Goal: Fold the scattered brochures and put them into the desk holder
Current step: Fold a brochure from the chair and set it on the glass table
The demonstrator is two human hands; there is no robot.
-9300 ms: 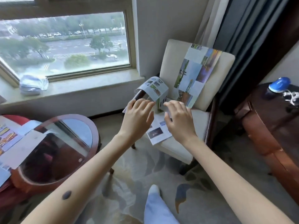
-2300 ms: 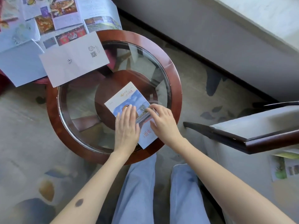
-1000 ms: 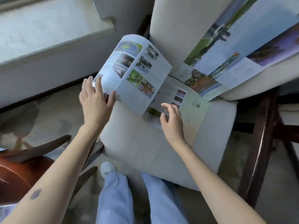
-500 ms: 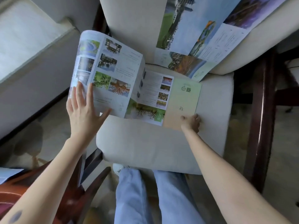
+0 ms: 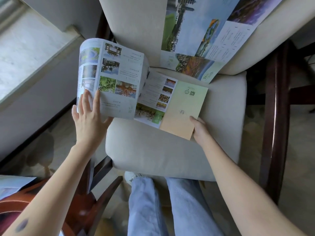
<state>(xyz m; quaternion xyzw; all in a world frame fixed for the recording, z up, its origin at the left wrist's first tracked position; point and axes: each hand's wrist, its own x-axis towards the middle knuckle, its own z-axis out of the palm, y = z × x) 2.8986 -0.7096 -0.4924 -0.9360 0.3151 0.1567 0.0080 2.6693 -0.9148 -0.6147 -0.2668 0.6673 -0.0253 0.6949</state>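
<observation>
Brochure (image 5: 152, 93) lies half open on chair seat (image 5: 162, 150), left panels lifted in a curl. My left hand (image 5: 88, 117) is flat, fingers straight against the raised panel; my right hand (image 5: 199, 129) pinches the peach end panel's corner. Step looks like folding this one. Next calls for swinging lifted panels over, then creasing. Desk holder not in view

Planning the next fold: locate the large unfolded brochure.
Upper right of the head view: the large brochure lies against the chair back, above the open brochure.
</observation>
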